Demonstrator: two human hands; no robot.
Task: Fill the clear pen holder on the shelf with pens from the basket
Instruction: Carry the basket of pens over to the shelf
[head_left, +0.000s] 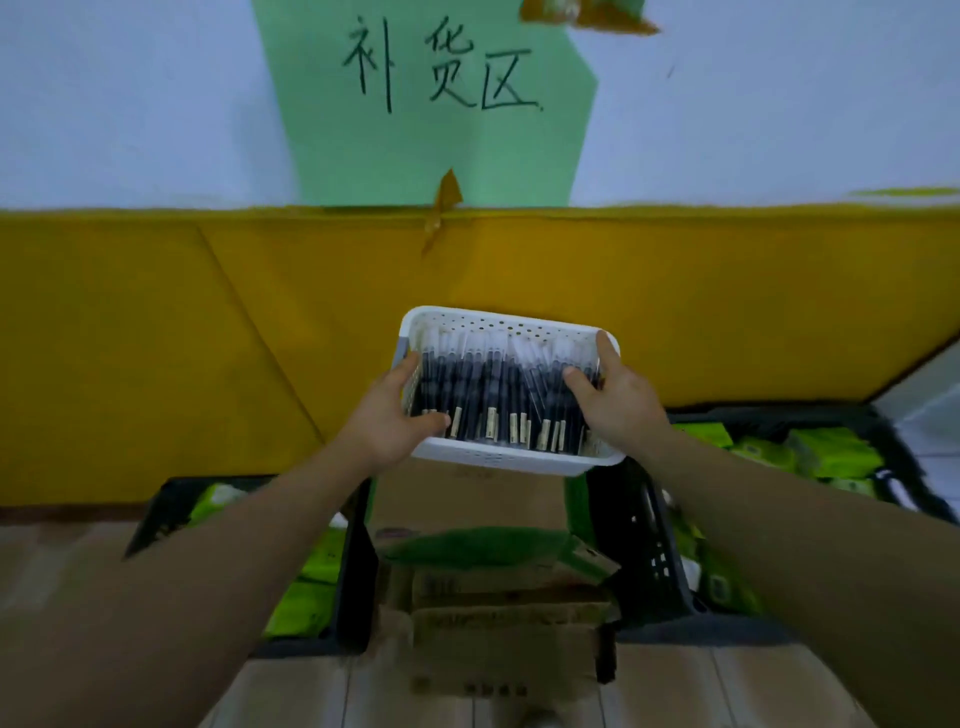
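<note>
Both hands grip the white basket (511, 457) at frame centre: left hand (397, 415) and right hand (618, 400) curl round opposite rims. Stiff plastic, light; pens (493, 395) loose, probably wrapped. Keep level.

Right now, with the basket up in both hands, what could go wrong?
1. The white basket hangs in the air, gripped only at its two ends by the left hand and right hand; a slip could tip it.
2. The pens lie loose, so a tilt may spill them into the cardboard boxes and black crates below.
3. The pen holder is out of view.
</note>
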